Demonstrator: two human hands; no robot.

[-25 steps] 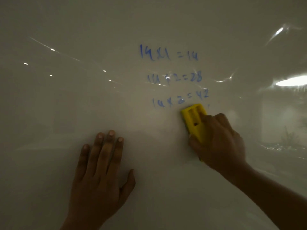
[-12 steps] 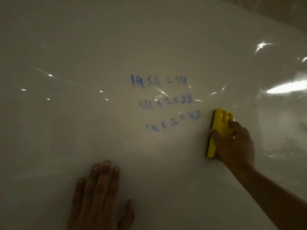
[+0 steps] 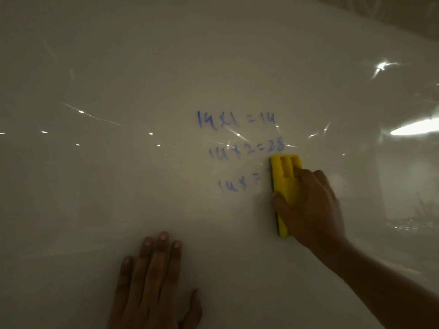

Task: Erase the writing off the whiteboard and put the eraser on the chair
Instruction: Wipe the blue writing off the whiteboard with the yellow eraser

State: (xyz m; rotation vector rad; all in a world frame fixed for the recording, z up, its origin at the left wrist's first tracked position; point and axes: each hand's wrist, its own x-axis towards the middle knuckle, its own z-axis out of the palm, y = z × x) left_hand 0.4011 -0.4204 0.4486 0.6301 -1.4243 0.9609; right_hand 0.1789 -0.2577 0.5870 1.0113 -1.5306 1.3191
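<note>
1. The right hand (image 3: 308, 207) grips the yellow eraser (image 3: 286, 186) right of centre in the frame, thumb on its left edge and fingers over its back. It holds the eraser upright and flat against the whiteboard (image 3: 118, 79).
2. The left hand (image 3: 154, 279) lies open at the bottom centre of the frame, palm spread on the board and holding nothing, seemingly as a brace.
3. The eraser covers the right end of the lowest line of blue writing (image 3: 240, 148); only "14 x =" shows to its left.
4. To wipe well, I would keep the pad fully flat with even pressure and sweep leftward across that line, then overlap upward through "14 x 2 = 28" and "14 x 1 = 14".
5. The eraser is a bright yellow block with two moulded slots near its top and a dark pad edge. The ink looks faint and smeary in dim light.
6. No chair is in view.
</note>
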